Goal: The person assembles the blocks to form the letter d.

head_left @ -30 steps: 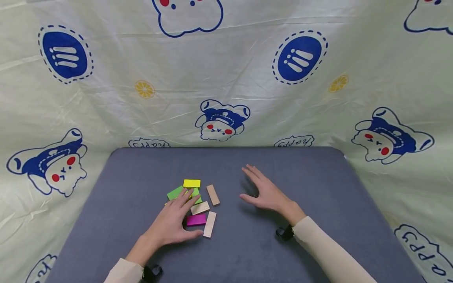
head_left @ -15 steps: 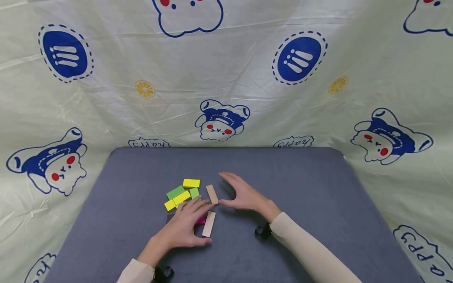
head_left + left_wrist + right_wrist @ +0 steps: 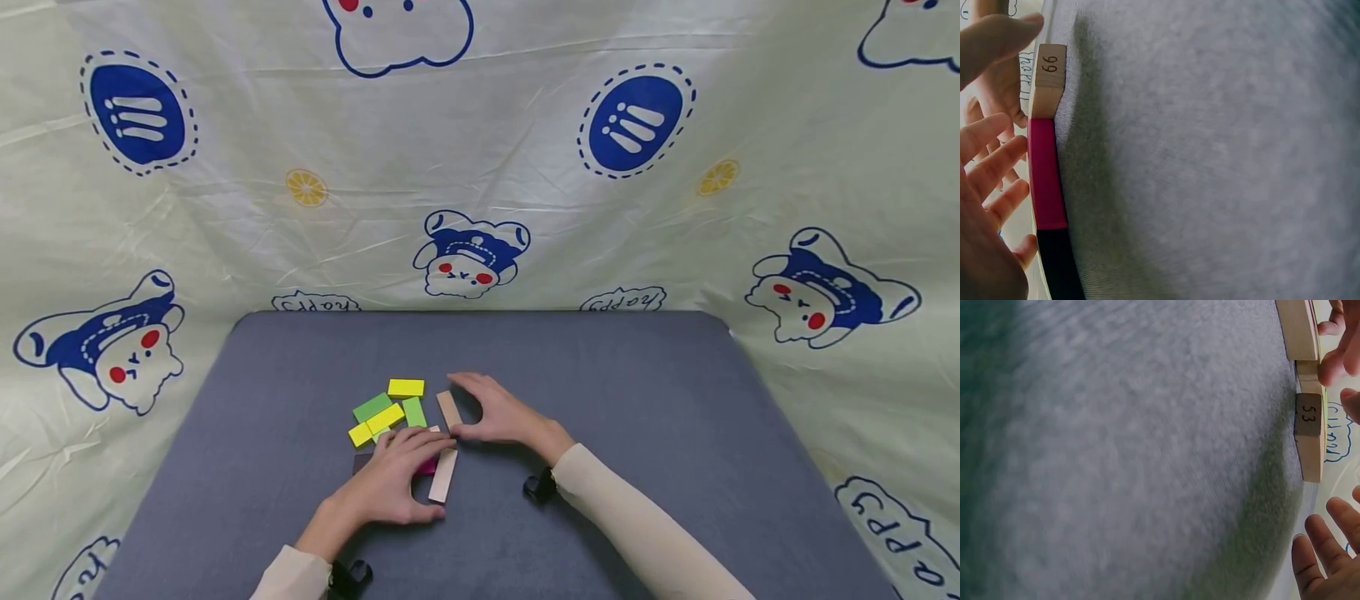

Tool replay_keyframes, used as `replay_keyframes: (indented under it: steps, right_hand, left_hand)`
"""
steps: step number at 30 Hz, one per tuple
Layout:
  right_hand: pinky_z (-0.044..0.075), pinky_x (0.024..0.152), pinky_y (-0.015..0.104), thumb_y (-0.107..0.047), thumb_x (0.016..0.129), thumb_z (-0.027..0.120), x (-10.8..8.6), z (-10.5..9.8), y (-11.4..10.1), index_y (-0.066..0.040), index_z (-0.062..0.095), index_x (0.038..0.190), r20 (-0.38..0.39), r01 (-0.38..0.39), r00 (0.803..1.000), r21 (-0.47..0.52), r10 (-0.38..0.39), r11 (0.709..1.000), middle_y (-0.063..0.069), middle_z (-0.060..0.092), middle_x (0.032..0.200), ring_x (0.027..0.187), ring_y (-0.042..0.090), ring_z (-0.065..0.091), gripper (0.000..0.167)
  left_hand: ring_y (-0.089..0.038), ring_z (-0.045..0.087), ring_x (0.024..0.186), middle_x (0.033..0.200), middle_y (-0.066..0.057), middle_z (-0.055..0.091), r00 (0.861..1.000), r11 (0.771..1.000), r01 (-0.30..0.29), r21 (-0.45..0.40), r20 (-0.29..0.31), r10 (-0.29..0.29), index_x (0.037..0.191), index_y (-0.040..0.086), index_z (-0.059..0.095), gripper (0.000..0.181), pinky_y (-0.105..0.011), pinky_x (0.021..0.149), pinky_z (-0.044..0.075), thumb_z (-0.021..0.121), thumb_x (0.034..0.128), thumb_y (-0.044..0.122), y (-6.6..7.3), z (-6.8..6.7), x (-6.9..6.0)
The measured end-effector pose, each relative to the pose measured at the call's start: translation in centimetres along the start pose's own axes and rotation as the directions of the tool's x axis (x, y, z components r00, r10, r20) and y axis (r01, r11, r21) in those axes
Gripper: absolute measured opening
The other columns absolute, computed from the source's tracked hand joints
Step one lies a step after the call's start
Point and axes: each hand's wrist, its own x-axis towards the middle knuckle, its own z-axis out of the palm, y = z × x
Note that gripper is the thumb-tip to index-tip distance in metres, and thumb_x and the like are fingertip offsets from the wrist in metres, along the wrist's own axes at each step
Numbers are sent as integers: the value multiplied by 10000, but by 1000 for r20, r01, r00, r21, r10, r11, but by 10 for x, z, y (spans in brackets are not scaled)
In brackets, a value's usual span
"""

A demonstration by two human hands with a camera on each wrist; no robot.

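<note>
Your far plain block (image 3: pixel 449 410) is a flat wooden bar, bare pale grain, square edges, a dark 53 on 1 end in the right wrist view; it lies on the table between your right hand's (image 3: pixel 498 417) thumb and index finger, thumb by its near end, contact not clear. That hand makes a wide C, fingers parted, and you hold nothing in it as far as shown. Your near plain block (image 3: pixel 443 477), same raw wood, 2 matching digits on its end, lies in the gap between thumb and fingers of your left hand (image 3: pixel 390 483). Left fingers are spread and mostly straight, no grip seen, touch unclear; they cover most of a magenta block (image 3: pixel 427 467), smooth paint, and a hidden plain block (image 3: pixel 434 428), only a pale corner showing. A dark block (image 3: pixel 362 462), smooth, sticks out left of that hand and lines up with the magenta 1 in the left wrist view. Beyond your left fingers: light green block (image 3: pixel 414 412), green block (image 3: pixel 372 407), yellow strip (image 3: pixel 385 418) with 1 seam, can't tell if 1 block or 2, and a separate yellow block (image 3: pixel 406 388) at the far edge of the group. Under everything, a gray table (image 3: pixel 600 367), fine fabric-like texture, rounded far corners; behind, a creased, slightly shiny sheet (image 3: pixel 517 117) with cartoon prints.
</note>
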Motion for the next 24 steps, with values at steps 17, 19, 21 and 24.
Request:
replay_keyframes:
  steps: [17, 19, 21, 24]
  right_hand:
    - [387, 1154, 533, -357, 891, 715, 6, 8, 3, -124, 486, 1527, 40, 40, 998, -8, -39, 999, 91, 482, 1569, 1426, 322, 435, 715]
    - [384, 1158, 531, -348, 887, 716, 6, 8, 4, -127, 492, 1523, 44, 41, 998, -10, -41, 999, 84, 481, 1569, 1428, 315, 431, 709]
    - [379, 1164, 528, -339, 886, 718, 6, 8, 4, -133, 502, 1516, 49, 38, 998, -10, -37, 999, 76, 479, 1570, 1433, 308, 424, 697]
    - [373, 1169, 536, -327, 886, 723, 6, 9, 5, -131, 519, 1504, 48, 25, 999, 3, -25, 1000, 71, 478, 1567, 1439, 303, 415, 679]
  left_hand:
    - [-254, 423, 1387, 1403, 73, 599, 998, 993, -61, 101, 15, 60, 1412, 221, 630, 684, -619, 1136, 290, 828, 796, 439, -3, -1, 7]
    - [-251, 421, 1388, 1396, 72, 603, 998, 993, -56, 101, 20, 55, 1413, 220, 631, 683, -618, 1139, 289, 826, 796, 441, -3, -1, 7]
    - [-249, 423, 1384, 1389, 71, 607, 998, 993, -53, 101, 21, 51, 1411, 220, 634, 684, -619, 1137, 291, 827, 794, 445, -3, -1, 7]
    - [-243, 428, 1374, 1380, 69, 612, 999, 993, -49, 104, 17, 47, 1403, 219, 641, 680, -614, 1133, 295, 829, 789, 445, -3, 0, 7]
